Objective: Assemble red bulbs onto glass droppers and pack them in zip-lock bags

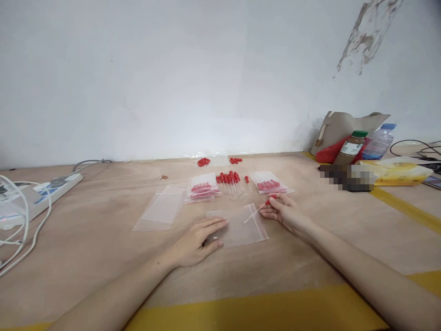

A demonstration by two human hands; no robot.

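A clear zip bag [234,226] lies flat on the table in front of me, its zip strip toward the right. My left hand [201,239] rests at the bag's left end, fingers stretched out and thumb apart. My right hand [284,211] pinches a dropper [257,214] by its red bulb, and its thin tip slants left over the zip end. Beyond the bag is a row of droppers [231,184] with red bulbs, and one dropper [247,180] lies apart at its right. Filled bags flank them, a left stack [203,187] and a right stack [270,183].
Flat clear bags [160,209] lie to the left. Loose red bulbs [203,162] sit near the wall. A power strip [64,186] with cables is at far left. Bottles [351,147], a bag [347,126] and a yellow tissue pack [396,172] stand at right.
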